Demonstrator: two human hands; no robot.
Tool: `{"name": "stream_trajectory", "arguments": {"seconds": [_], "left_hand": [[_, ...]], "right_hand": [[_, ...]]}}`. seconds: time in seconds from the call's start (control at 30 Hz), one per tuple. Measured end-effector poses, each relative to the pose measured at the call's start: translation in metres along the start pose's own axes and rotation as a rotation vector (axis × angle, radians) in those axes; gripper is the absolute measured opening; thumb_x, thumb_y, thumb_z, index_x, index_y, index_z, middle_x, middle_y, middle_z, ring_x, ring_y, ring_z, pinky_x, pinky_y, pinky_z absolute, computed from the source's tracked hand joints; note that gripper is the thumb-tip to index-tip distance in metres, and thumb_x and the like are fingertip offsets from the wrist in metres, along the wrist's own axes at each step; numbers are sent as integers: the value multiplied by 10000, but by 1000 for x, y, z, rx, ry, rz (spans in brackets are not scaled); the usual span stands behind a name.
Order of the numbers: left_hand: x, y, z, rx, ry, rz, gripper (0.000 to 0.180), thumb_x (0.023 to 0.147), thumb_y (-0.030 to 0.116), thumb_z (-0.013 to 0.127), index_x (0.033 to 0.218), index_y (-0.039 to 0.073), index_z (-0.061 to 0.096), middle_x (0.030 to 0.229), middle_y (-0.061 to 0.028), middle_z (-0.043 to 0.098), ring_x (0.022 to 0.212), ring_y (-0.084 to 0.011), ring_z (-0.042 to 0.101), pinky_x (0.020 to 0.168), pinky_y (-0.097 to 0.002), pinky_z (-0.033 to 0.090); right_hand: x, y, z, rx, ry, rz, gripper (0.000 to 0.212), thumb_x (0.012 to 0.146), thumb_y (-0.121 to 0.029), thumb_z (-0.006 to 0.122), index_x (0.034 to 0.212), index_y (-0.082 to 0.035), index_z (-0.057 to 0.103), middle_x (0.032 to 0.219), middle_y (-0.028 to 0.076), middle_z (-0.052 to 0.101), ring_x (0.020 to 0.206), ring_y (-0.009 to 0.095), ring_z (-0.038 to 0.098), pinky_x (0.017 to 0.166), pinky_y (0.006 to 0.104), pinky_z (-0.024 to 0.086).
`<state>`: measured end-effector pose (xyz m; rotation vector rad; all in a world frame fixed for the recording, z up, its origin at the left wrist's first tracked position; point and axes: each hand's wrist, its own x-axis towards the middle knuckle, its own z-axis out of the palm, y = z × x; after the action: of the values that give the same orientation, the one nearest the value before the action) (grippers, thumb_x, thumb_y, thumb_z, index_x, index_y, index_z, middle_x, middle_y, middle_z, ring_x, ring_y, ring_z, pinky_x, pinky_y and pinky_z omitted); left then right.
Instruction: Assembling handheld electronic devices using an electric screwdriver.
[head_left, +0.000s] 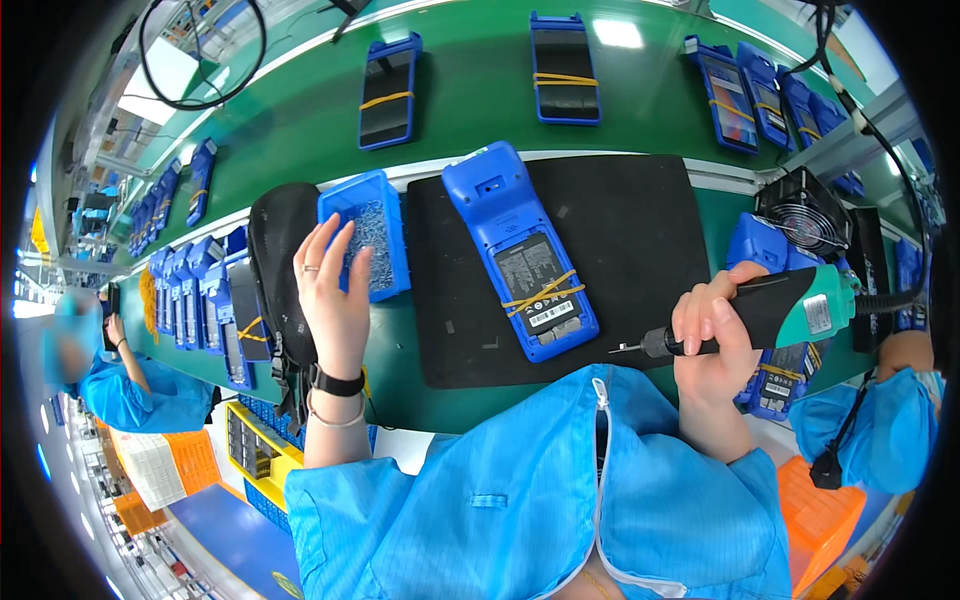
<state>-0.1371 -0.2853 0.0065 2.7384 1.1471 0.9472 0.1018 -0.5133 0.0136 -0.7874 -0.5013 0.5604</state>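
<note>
My left hand (330, 290) is over the near left edge of a blue plastic bin (400, 235), its fingers apart and nothing seen in them. Many small silvery screws (372, 235) lie inside the bin. In my right hand (715, 325) is a green and black electric screwdriver (775, 310), its thin bit pointing left. Between my hands a blue handheld terminal (505, 215) lies back side up on a black mat (640, 230). Its battery (530, 275) is exposed, and yellow rubber bands (545, 292) cross over it. The bit is apart from the terminal, just right of its lower end.
Banded terminals (565, 70) lie on the green bench (470, 60) beyond the mat. More terminals (205, 290) stand in a row at left, beside a black pouch (285, 270). A black fan (805, 215) is at right. Co-workers (130, 375) sit on both sides.
</note>
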Motion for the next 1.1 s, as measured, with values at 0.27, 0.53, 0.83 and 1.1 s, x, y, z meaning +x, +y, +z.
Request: {"name": "stream_trajectory", "arguments": {"seconds": [0.27, 0.53, 0.83, 1.1], "left_hand": [[12, 23, -12, -355, -328, 355, 266, 655, -37, 716, 908, 26, 662, 982, -92, 648, 893, -264, 611, 757, -331, 498], [-53, -22, -44, -147, -637, 183, 166, 726, 33, 666, 882, 44, 609, 765, -74, 568, 729, -245, 607, 624, -331, 510], [-52, -19, -34, -68, -636, 388, 174, 710, -16, 645, 853, 25, 553, 786, -87, 543, 720, -258, 591, 613, -337, 501], [-53, -19, -30, 49, -660, 476, 113, 738, 35, 633, 785, 40, 529, 701, -74, 502, 651, -230, 578, 558, -331, 497]], "right_hand": [[-2, -7, 0, -200, -94, 12, 291, 818, 70, 482, 1084, 19, 375, 645, 78, 499, 479, 120, 456, 495, 261, 419], [0, 0, -2, -159, -81, 54, 273, 822, 59, 489, 1075, 18, 392, 644, 58, 489, 478, 109, 459, 495, 258, 418], [-5, -3, -4, -132, -49, 74, 283, 819, 59, 501, 1080, 20, 399, 664, 63, 499, 483, 107, 463, 498, 257, 418], [-8, -3, -5, -127, -3, 123, 286, 792, 94, 497, 1059, 28, 418, 677, 79, 517, 482, 114, 478, 469, 249, 416]]}}
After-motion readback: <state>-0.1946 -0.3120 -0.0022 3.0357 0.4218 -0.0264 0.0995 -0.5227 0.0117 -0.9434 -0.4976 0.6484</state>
